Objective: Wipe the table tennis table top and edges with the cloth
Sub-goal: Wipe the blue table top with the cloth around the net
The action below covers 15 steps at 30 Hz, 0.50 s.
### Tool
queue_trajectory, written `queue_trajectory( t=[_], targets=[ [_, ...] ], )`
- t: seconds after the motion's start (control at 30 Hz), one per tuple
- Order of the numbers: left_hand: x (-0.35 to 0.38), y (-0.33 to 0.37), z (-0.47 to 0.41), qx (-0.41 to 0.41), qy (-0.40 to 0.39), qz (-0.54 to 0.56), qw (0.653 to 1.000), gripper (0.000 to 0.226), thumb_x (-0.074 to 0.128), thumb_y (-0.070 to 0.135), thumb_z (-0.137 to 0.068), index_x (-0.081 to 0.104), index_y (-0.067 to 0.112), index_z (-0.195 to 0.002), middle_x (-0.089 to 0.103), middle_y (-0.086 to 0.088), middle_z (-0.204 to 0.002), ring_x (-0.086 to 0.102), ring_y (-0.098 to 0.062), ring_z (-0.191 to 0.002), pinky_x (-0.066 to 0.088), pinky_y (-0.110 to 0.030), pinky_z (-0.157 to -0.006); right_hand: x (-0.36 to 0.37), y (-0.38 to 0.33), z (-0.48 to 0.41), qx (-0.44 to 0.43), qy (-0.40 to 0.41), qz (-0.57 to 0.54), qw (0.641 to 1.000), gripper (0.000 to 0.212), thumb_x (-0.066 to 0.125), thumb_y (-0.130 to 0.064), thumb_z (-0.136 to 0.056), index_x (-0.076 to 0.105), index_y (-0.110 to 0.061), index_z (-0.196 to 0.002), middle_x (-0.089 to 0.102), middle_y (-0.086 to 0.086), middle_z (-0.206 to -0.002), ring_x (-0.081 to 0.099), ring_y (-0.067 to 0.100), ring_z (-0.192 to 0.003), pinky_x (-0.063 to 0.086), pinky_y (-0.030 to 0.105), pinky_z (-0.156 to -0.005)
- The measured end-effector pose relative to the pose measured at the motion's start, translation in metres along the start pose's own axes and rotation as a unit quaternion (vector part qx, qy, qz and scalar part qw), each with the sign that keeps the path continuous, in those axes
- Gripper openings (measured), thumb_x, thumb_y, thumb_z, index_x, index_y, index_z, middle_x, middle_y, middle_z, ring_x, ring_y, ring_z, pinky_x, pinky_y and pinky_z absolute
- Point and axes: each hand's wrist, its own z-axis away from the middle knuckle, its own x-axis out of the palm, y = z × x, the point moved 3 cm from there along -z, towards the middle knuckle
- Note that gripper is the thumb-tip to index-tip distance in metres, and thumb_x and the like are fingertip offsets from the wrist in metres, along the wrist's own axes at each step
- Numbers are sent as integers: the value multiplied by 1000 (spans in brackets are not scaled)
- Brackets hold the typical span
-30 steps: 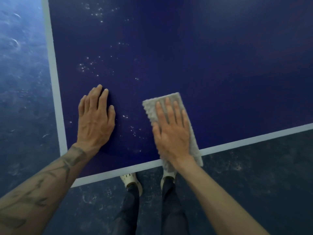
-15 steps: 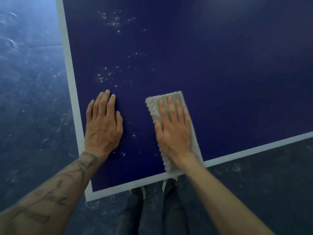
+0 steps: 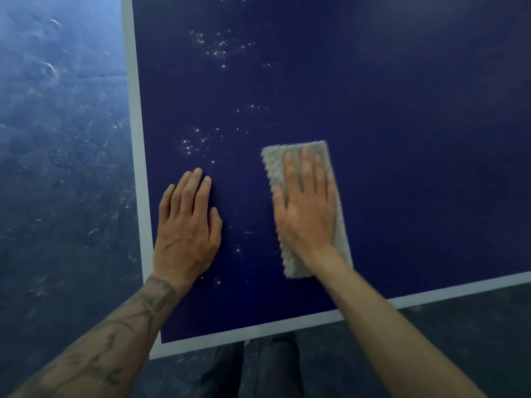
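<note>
Right hand (image 3: pixel 309 208) flat on cloth (image 3: pixel 301 150), mid-frame | left hand (image 3: pixel 186 225) spread on table (image 3: pixel 402 110) | specks (image 3: pixel 195 142) upper left unwiped | early stage, edges probably untouched

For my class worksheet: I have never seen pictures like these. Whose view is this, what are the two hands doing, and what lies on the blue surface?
There is no machine here. A person wears a wide-angle camera on the head, so the picture looks forward and down at their own arms. The dark blue surface is a table tennis table, seen at one corner, with a pale border line along its edges. The left hand lies flat and bare on the table top. The right hand presses flat, fingers straight, on a grey cloth; nothing is gripped. Small pale specks dot the table ahead of the left hand. Beyond the edges is a dark floor, and the person's legs show below.
</note>
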Motion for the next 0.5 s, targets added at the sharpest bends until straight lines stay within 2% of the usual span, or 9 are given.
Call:
queue_trajectory(
  t=[0.1,0.17,0.23,0.3,0.37,0.5],
  targets=[
    [0,1,0,-2,-4,-4,1000,55,41,22,-105,39,2,-156,33,-15,-167,27,-32,-158,20,-53,-129,-14,11,-58,85,17,12,996,67,21,-45,-112,0,-20,-171,-5,7,-179,-6,27,-165,2,50,-133],
    [0,1,-1,0,-7,-8,1000,55,41,22,-105,39,2,-156,33,-16,-166,28,-32,-157,21,-54,-129,-15,-6,-87,100,25,-2,995,68,21,-45,-113,-2,-19,-171,-6,9,-179,-6,29,-165,3,52,-132],
    [1,1,-1,1,-9,-15,1000,54,42,20,-105,41,2,-156,34,-17,-166,30,-33,-156,22,-55,-128,-10,-33,-91,54,26,-23,998,68,23,-45,-112,1,-18,-171,-4,10,-179,-5,30,-165,3,53,-132],
    [-1,2,-7,-3,-7,-19,1000,52,44,19,-104,43,1,-154,36,-18,-164,33,-35,-154,24,-56,-127,-3,-51,-69,-49,21,-23,998,67,26,-44,-112,7,-19,-171,0,9,-179,-4,27,-165,6,52,-133],
    [-5,2,-20,-20,-4,-12,1000,51,45,20,-105,45,1,-153,39,-18,-162,36,-36,-152,25,-55,-126,-2,-38,-52,-106,10,-15,994,65,28,-43,-112,12,-21,-171,2,6,-179,-3,25,-166,8,51,-133],
    [-10,0,-65,-39,-1,2,999,52,44,22,-106,44,-1,-153,40,-20,-160,39,-36,-149,30,-55,-124,-18,13,-95,-18,-3,-10,1000,67,24,-46,-112,3,-22,-171,-4,5,-179,-6,25,-165,4,51,-133]
  ],
)
